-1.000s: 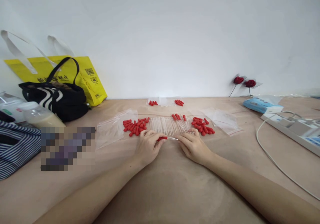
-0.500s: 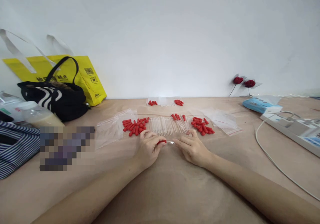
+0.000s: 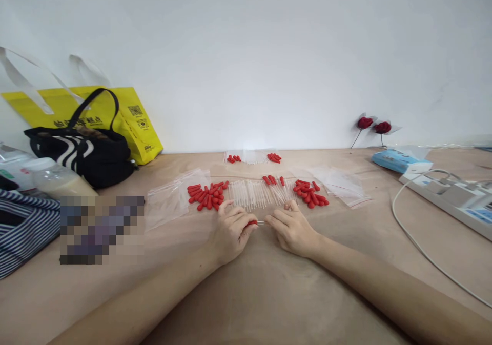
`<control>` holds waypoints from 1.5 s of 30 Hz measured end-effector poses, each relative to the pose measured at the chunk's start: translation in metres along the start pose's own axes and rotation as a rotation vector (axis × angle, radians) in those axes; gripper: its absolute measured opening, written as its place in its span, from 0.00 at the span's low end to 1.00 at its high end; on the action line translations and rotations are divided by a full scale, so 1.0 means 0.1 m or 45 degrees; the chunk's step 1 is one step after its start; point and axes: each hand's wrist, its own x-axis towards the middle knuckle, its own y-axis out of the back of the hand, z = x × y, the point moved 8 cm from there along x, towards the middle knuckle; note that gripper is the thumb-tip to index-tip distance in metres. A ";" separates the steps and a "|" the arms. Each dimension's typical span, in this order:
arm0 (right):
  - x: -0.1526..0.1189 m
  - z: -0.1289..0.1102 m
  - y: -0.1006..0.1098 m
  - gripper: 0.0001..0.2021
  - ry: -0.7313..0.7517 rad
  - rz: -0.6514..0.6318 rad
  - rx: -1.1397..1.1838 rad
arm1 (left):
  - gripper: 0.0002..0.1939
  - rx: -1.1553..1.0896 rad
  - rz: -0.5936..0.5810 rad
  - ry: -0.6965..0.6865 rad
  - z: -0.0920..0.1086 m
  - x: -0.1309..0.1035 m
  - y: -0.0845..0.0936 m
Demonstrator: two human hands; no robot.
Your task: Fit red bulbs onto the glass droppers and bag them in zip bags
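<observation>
My left hand (image 3: pixel 235 232) pinches a small red rubber bulb (image 3: pixel 251 223). A thin clear tube (image 3: pixel 261 222) runs from the bulb to my right hand (image 3: pixel 292 230), whose fingers are closed on it. Beyond the hands lies a row of clear tubes (image 3: pixel 249 194), some on the right with red bulbs (image 3: pixel 272 180) at their far ends. Loose red bulbs lie in a left pile (image 3: pixel 207 195) and a right pile (image 3: pixel 310 194).
Flat clear bags lie at left (image 3: pixel 171 196) and right (image 3: pixel 340 183); another bag (image 3: pixel 251 155) with red bulbs is near the wall. Yellow bag (image 3: pixel 144 124), black bag (image 3: pixel 100 155) and bottle (image 3: pixel 63 181) stand left. Tissue pack (image 3: pixel 400 161), power strip (image 3: pixel 453 196) and cable are right.
Both hands have drawn slightly closer together, and less of the clear tube shows between them. The red bulb has shifted slightly down and right. The piles look the same.
</observation>
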 end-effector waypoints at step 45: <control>-0.10 1.29 -0.45 0.09 -1.427 -0.597 -0.160 | 0.09 0.667 0.048 0.554 -1.04 -0.07 0.22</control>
